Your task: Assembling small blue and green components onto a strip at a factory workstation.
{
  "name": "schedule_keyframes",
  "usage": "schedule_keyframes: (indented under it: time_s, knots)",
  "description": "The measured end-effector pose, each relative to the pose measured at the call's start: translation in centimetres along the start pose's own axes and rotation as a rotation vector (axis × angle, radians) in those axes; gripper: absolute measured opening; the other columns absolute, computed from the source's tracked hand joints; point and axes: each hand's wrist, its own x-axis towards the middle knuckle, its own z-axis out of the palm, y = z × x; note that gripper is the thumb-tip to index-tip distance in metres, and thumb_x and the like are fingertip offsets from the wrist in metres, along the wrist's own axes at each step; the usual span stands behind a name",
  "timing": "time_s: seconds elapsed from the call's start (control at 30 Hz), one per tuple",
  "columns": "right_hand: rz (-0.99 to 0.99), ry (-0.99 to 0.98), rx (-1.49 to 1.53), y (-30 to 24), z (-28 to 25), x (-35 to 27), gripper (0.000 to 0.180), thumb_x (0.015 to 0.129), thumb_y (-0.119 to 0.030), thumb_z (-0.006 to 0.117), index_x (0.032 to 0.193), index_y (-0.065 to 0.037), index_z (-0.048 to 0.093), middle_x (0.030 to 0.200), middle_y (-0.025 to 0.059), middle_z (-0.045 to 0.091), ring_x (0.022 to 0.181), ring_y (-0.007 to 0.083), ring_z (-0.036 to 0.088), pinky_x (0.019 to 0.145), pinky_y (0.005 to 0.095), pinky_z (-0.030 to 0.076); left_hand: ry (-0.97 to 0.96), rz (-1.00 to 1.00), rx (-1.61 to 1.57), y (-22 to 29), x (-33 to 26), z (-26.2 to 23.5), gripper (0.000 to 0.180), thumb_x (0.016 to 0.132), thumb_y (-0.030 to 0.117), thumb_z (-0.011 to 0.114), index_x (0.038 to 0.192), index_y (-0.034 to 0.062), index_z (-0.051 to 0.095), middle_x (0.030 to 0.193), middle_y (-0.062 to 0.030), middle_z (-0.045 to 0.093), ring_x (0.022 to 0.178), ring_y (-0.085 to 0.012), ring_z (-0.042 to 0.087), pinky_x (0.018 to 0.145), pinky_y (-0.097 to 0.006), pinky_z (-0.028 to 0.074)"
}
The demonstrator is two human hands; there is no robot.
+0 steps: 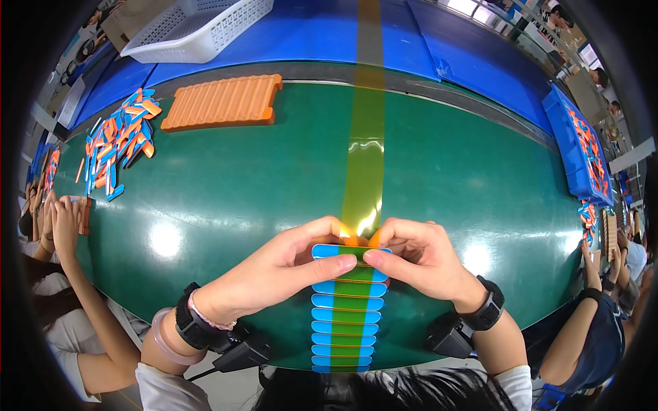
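Row of blue strips (348,322) on yellow tape (363,164), both hands' fingers (340,262) pinching the top strip (327,251).

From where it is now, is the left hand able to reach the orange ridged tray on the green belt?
Probably yes, with a long stretch. The left hand is pinching blue pieces on the tape strip; the bare green belt lies between it and the orange ridged tray.

A row of small blue-ended pieces (348,322) lies flat across a yellow tape strip (363,157), stacked one below the other like ladder rungs, each showing a thin orange edge. The tape runs straight up the green belt (226,185) from the row. The topmost piece (327,251) sits pinched between both thumbs and forefingers.
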Motion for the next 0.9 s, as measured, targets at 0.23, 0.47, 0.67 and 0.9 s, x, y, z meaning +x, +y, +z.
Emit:
schedule_keyframes:
  time_s: [0.23,0.47,0.67,0.9]
  knots:
    - [0.008,0.002,-0.007,0.12,-0.04,-0.08,0.012,0.085,-0.012,0.054,0.081,-0.001,0.051,0.063,0.0011,0.057,0.054,0.0048,0.052,0.048,0.0185,0.042,-0.004,0.071,0.042,-0.48,0.2,0.1,0.027,0.088,0.015,0.048,0.112,0.004,0.046,0.1,-0.0007,0.052,0.093,-0.0067,0.048,0.081,-0.024,0.04]
    - [0.001,-0.007,-0.015,0.1,-0.02,0.05,0.011,0.085,-0.012,0.054,0.081,-0.001,0.052,0.063,0.0011,0.056,0.054,0.0053,0.052,0.048,0.019,0.042,0.041,0.046,-0.019,-0.58,0.23,0.01,0.026,0.088,0.016,0.049,0.11,0.0036,0.047,0.099,-0.0008,0.052,0.094,-0.0067,0.047,0.083,-0.023,0.039]
    - [0.023,0.0,-0.009,-0.04,0.0,-0.03,0.01,0.083,-0.01,0.056,0.081,-0.001,0.052,0.063,0.0013,0.056,0.054,0.0054,0.052,0.048,0.0191,0.041,0.02,0.008,0.04,0.06,0.12,0.23,0.031,0.085,0.008,0.049,0.115,0.0001,0.044,0.11,-0.0049,0.05,0.102,-0.011,0.046,0.089,-0.027,0.037]
    - [0.016,-0.005,-0.026,0.07,-0.09,-0.02,0.011,0.081,-0.009,0.059,0.08,-0.002,0.051,0.062,0.0007,0.055,0.054,0.005,0.05,0.049,0.0195,0.04,0.023,0.049,0.06,-0.09,0.15,0.39,0.03,0.085,0.015,0.055,0.111,0.0039,0.047,0.101,-0.0024,0.052,0.095,-0.0078,0.048,0.082,-0.024,0.04]
